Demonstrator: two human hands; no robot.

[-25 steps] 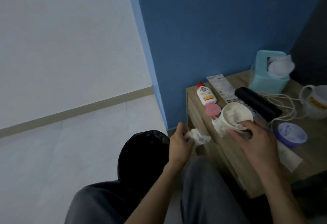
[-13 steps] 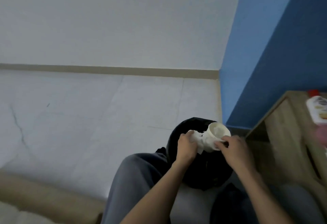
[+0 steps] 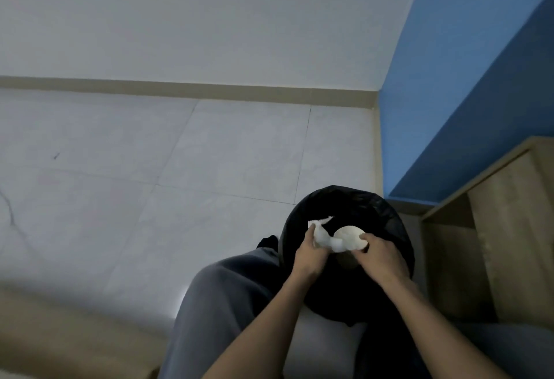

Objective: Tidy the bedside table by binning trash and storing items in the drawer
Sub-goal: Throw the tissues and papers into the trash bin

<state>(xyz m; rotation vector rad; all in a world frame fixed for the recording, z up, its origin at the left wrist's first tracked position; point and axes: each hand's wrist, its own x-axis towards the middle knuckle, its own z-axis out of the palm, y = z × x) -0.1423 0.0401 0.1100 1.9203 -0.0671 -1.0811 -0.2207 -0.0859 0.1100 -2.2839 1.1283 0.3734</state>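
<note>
Left hand (image 3: 310, 254): closed around a crumpled white tissue (image 3: 322, 233), whose loose end sticks up past the knuckles.
Right hand (image 3: 382, 258): fingers curled around a pale paper cup (image 3: 349, 237), tipped on its side so that one round end faces up; more white tissue seems bunched against the cup between the two hands.
Between the hands: they sit close together, the tissue and cup nearly touching or touching; which, I cannot tell.
Directly under the hands: a bin (image 3: 389, 216) lined with a black bag, its mouth open below both pieces of trash.
To the right of the right hand: the wooden side of the bedside table (image 3: 506, 228), just beside the bin; its top and its drawer are out of view.
Below the wrists: the person's knees in grey trousers, either side of the bin.
Done so far, as I judge it: two bits of trash are off the table and held over the bin.
Not yet done: neither is let go, so nothing visible has landed in the bag.
Left to do: drop both, and then the storing part. How much remains on the tabletop cannot be told from here.
</note>
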